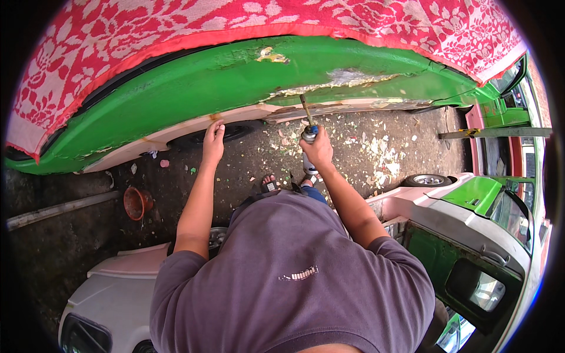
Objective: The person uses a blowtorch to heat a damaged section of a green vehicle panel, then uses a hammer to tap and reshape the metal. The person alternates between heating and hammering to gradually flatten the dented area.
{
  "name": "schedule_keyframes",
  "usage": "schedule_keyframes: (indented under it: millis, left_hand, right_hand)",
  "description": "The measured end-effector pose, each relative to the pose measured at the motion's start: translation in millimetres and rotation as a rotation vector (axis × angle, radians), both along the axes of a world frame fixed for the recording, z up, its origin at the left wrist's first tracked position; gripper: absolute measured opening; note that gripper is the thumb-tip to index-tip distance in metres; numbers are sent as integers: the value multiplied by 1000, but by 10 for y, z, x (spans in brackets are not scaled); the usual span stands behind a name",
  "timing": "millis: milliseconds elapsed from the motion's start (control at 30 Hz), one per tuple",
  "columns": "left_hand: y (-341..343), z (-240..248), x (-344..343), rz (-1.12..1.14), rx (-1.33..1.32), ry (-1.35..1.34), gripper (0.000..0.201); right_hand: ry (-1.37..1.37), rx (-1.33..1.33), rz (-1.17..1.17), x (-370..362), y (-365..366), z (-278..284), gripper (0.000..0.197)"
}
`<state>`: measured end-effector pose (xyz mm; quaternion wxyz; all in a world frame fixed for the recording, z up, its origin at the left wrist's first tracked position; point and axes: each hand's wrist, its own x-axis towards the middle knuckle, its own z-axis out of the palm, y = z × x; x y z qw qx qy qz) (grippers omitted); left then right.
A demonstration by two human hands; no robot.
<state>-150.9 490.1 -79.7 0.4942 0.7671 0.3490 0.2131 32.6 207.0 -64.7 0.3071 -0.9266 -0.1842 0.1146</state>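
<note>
My right hand (318, 148) is wrapped round a gas blow torch (309, 132) with a blue collar and a pale canister below. Its metal nozzle points up at the green vehicle panel (235, 76), close to a strip of cracked, peeling paint (335, 84). No flame can be made out. To the left, my left hand (214, 143) is raised near the panel's pale lower edge, holding nothing, its fingers loosely stretched. Whether the fingertips touch that edge is unclear.
A red patterned cloth (247, 20) covers the vehicle's upper part. Paint flakes (382, 156) litter the ground. An orange-red bucket (137, 203) lies at left near a long pale bar (62, 210). Behind me stand a white vehicle (112, 294) and a green-and-white one (465, 217).
</note>
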Motion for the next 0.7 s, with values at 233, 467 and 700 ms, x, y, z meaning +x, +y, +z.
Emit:
schedule_keyframes:
  millis: [233,467,700]
  left_hand:
    - [20,-37,1,-7,12,-25,35]
    - [7,-12,21,-22,21,-26,34]
    - [8,-8,25,-17,14,-21,35]
  right_hand:
    - [6,26,-17,5,-8,17,67]
    - [8,23,-29,-4,-17,-2,64]
    - [-19,26,-18,28,-24,-59,67]
